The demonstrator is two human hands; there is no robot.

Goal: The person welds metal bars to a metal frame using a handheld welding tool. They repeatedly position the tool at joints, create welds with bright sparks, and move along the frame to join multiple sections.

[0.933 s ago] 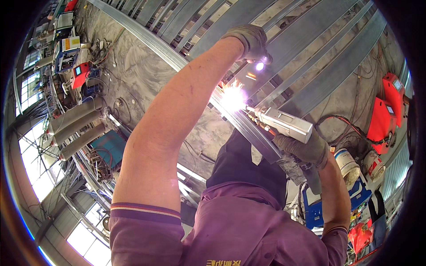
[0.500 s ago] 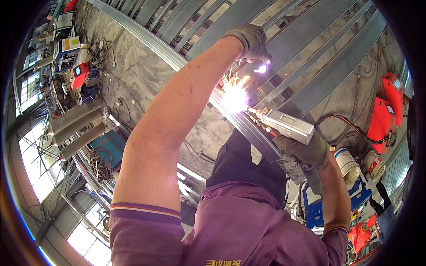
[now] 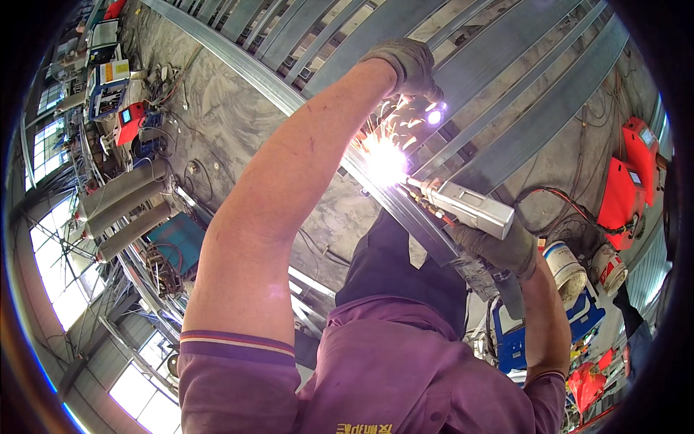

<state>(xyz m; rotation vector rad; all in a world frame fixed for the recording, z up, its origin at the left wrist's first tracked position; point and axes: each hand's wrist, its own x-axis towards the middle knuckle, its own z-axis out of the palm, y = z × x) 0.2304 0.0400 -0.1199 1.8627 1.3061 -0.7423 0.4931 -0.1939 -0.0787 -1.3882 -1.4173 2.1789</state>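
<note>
My right hand, in a grey work glove, grips a welding torch with a boxy silver body. The torch nozzle points left into a bright white-pink flash with sparks, on the near rail of a steel frame. Glare hides the weld spot. My left hand, also gloved, is beyond the flash, above the frame's flat bars. Its fingers are curled downward, and what they hold, if anything, is hidden. My left forearm reaches across the rail.
Red machines with cables stand on the right, near white buckets and a blue plastic item. Grey cylinders, a teal box and another red machine are on the left. Part of another person shows at lower right.
The torch has shifted very slightly right and down. The flash looks a little smaller, and a bright spot on the bars has moved right. The person at lower right has moved.
</note>
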